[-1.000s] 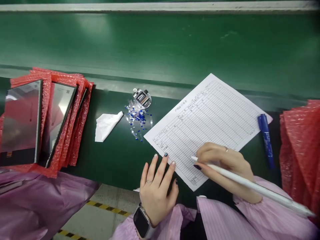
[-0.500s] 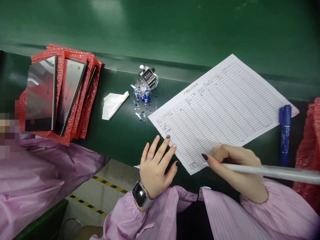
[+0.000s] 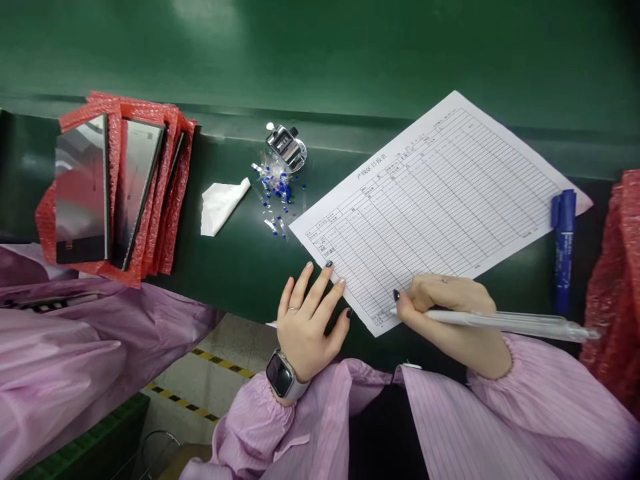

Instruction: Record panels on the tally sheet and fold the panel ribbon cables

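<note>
Green matting covers the worktop point(image 3: 240, 267), and its near edge runs just under both wrists. At that near edge the left hand point(image 3: 307, 320) lies flat with fingers spread and loose, gripping nothing; its fingertips point(image 3: 341, 283) rest at the near left edge of the printed form point(image 3: 435, 200), touching the paper's border. A smartwatch point(image 3: 281, 377) sits on that wrist, past the worktop's edge, above a pink striped sleeve point(image 3: 280, 433). Just to the right, the right hand point(image 3: 450, 310) is curled closed around a white pen point(image 3: 500, 322), thumb and forefinger pinching it near the tip. The pen's tip point(image 3: 394, 311) touches the form at its near corner, while the barrel runs out to the right behind the knuckles. The form lies slanted, its near corner under the right hand and its far corner reaching toward the worktop's back edge. A blue marker point(image 3: 563, 247) lies beside the form's right corner, near the right edge, next to red bubble wrap point(image 3: 613, 287). Farther back, left of the form, lie a crumpled white tissue point(image 3: 223, 205), a scatter of small blue and clear bits point(image 3: 277, 193), and a metal tally counter point(image 3: 285, 145). At the far left a stack of dark panels in red bubble sleeves point(image 3: 115, 187) rests on the worktop.
</note>
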### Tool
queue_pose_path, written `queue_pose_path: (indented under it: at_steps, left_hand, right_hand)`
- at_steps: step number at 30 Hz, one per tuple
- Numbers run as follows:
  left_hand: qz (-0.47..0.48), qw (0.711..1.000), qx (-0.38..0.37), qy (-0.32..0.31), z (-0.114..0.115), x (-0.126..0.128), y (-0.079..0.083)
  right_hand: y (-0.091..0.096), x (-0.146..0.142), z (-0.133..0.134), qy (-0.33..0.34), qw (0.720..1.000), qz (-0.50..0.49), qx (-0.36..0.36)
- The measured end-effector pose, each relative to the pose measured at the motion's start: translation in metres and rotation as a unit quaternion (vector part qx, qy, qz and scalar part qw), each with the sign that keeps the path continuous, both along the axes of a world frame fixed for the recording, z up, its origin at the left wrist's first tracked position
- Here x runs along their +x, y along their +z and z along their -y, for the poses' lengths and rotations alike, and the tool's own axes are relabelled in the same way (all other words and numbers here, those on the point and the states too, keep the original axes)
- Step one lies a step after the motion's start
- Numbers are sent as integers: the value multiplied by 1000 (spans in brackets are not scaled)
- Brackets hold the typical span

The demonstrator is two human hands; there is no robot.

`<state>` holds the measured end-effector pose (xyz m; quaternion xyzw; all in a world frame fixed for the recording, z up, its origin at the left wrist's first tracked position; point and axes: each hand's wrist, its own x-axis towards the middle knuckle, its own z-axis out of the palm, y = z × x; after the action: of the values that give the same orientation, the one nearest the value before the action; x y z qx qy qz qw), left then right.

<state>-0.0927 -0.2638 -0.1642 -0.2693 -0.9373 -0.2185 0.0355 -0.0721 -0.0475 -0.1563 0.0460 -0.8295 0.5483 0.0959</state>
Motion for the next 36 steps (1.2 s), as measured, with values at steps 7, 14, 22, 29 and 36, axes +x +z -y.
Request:
queue_pose_path:
  at_steps: [7,14,22,29,36]
  left_hand:
    - [-4,1000,5,-1,1,1,0]
    - [-3,1000,1,-1,1,0,-1]
    - [-1,1000,6,2,0,0,0]
    - [-3,1000,8,2,2,1,0]
    - [-2,1000,7,4,0,0,-1]
  right_hand:
    - [0,0,1,-1,1000,4,10]
    - [3,0,1,14,1000,19,9]
    - [1,2,1,13,1000,21,14]
    - [0,3,0,11,999,11,28]
    - [0,2,1,-9,1000,13,13]
